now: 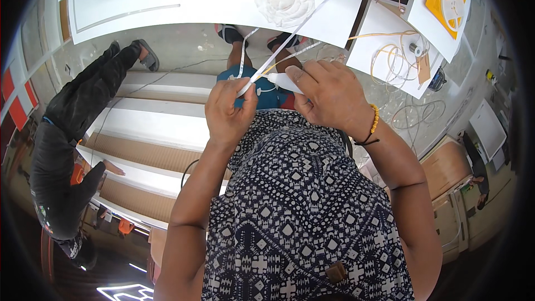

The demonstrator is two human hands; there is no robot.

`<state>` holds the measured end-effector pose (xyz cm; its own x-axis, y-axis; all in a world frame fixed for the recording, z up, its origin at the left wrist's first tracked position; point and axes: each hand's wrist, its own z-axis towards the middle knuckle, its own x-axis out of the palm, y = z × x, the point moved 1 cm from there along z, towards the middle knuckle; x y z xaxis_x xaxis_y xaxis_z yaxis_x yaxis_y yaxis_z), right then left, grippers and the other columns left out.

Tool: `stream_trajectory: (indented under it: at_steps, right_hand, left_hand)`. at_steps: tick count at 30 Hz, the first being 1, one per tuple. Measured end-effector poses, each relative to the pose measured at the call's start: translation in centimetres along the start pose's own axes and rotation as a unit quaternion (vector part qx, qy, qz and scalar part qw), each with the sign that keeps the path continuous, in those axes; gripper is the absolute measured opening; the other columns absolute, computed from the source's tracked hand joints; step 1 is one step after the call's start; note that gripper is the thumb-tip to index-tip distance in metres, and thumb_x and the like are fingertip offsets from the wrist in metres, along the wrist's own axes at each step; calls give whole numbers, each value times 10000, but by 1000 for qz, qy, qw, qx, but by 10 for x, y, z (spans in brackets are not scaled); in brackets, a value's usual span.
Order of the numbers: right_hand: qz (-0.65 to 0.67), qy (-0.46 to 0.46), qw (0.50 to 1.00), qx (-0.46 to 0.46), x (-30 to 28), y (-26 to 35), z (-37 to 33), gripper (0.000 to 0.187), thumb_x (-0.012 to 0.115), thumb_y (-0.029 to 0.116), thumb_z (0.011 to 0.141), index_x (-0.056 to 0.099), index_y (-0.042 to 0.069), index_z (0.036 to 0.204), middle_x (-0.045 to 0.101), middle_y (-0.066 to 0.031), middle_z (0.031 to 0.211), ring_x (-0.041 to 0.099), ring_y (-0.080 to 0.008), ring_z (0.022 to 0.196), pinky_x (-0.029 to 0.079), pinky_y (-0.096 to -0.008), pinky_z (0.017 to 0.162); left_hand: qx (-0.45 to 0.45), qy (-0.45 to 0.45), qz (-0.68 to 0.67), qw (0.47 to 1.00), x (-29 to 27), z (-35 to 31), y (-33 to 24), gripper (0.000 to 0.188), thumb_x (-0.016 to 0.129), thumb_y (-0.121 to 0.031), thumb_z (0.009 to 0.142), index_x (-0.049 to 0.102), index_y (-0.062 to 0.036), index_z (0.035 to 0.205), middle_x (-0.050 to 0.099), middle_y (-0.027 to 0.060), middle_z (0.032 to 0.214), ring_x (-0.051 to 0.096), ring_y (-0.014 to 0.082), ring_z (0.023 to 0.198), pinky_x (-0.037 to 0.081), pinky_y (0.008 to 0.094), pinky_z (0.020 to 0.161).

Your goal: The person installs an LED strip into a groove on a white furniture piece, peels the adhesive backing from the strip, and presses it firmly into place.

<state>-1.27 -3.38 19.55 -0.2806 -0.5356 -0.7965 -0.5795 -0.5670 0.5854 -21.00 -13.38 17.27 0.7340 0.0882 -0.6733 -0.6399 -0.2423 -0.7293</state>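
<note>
My left hand [229,110] is in front of my lap, thumb and fingers pinching the end of a long, narrow white strip [304,27]. That strip slants up and away to the right, across the white board. In my right hand [334,93] is a small white squeeze bottle [283,81], its tip pointing left at the pinched end. Thin yellow wires [270,69] show close to the bottle's tip. A second pale strip with small marks [241,58] loops up beyond my left hand. The exact contact between tip and strip is too small to tell.
On the white board [212,0] lie a crumpled white cloth [285,1] and a thin strip [129,12]. To the right are coiled wires [390,62], a wire spool [415,49] and a reel [452,5] on a yellow packet. A person in black [61,161] is at left beside long white trays [150,122].
</note>
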Motion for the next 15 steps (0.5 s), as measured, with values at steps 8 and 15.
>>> stream_trajectory:
  at_steps: [8, 15]
  right_hand:
    - [-1, 12, 1000, 17, -3, -7, 0, 376, 661, 176, 723, 642, 67, 1082, 570, -61, 843, 598, -222, 747, 474, -361, 677]
    - [6, -8, 1000, 11, -1, -7, -2, 366, 662, 172, 719, 649, 64, 1068, 572, -62, 846, 599, -224, 753, 474, -364, 693]
  left_hand:
    - [0, 1, 0, 1000, -1, 1, -2, 112, 714, -35, 812, 679, -44, 918, 651, 70, 809, 604, 163, 670, 486, 271, 614]
    - [10, -4, 11, 1000, 0, 2, -3, 124, 718, -33, 805, 675, -41, 921, 654, 79, 821, 614, 179, 684, 491, 274, 627]
